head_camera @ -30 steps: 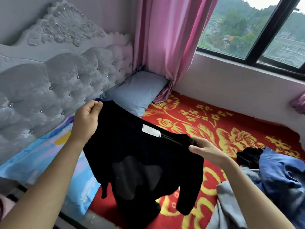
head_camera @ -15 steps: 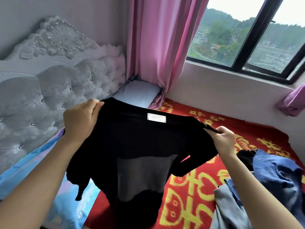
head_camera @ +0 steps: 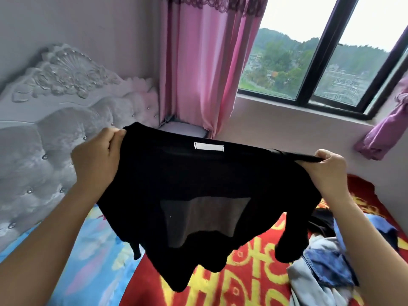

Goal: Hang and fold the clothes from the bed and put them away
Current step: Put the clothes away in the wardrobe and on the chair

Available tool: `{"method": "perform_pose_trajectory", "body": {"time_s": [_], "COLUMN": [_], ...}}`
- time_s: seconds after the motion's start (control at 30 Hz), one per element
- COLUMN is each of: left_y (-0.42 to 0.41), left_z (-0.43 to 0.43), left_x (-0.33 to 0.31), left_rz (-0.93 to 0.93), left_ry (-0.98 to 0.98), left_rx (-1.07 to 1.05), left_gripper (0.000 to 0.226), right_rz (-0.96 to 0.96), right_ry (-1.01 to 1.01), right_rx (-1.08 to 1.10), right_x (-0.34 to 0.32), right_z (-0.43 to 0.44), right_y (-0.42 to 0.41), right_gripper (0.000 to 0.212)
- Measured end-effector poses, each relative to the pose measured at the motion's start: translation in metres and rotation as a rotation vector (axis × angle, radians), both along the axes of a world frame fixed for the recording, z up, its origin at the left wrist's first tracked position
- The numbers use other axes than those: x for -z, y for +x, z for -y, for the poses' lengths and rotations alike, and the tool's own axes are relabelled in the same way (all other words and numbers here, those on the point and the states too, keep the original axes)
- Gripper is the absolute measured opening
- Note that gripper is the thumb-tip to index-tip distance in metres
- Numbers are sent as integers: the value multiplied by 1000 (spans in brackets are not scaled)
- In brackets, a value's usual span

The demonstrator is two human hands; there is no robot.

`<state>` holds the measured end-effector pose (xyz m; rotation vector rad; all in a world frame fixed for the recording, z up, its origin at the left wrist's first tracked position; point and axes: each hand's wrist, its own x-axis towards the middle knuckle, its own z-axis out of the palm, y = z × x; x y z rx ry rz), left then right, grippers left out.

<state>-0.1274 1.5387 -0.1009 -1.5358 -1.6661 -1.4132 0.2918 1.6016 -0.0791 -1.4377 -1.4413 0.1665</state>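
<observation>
Red-and-yellow bedspread (head_camera: 254, 283) fills the bottom; mid-frame, one black top (head_camera: 198, 184) hangs spread out, one white label (head_camera: 208, 146) at its neck, a sheer grey panel below. Up there the left hand (head_camera: 97, 160) grips one shoulder and the right hand (head_camera: 326, 171) pinches the other. Lower right, a blue heap (head_camera: 320, 272), maybe two or three garments, sits partly behind the right arm.

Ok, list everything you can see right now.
black top: one, black, held up, centre
headboard: one, grey, left
pink curtain: one, pink, behind the top
purple curtain: one, purple, right edge
window: one, dark frame, upper right
pillow: one, lilac, under pink curtain
blanket: one, red and yellow, under the top
sheet: one, blue, lower left
clothes pile: one, mostly blue, lower right
left hand: one, grips top's shoulder
right hand: one, pinches other shoulder
</observation>
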Motion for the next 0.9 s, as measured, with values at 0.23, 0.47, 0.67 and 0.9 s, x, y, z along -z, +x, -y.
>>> {"method": "perform_pose_trajectory", "body": {"time_s": [0.23, 0.47, 0.67, 0.9], "left_y": [-16, -21, -22, -29], "left_z": [-18, -73, -99, -107], "left_x": [-47, 1, 97, 175], "left_rz": [138, 228, 355, 231], "left_ry": [79, -415, -959, -1392], "left_rx": [24, 476, 704, 786], "left_gripper": [48, 25, 19, 19], "right_rz": [-156, 244, 338, 324], "right_ry": [231, -264, -606, -1223], "right_rx": [57, 135, 99, -302], "right_x": [-40, 15, 115, 190], "right_z": [9, -29, -37, -21], "right_y": [-20, -14, 1, 35], "right_gripper": [40, 50, 49, 43]}}
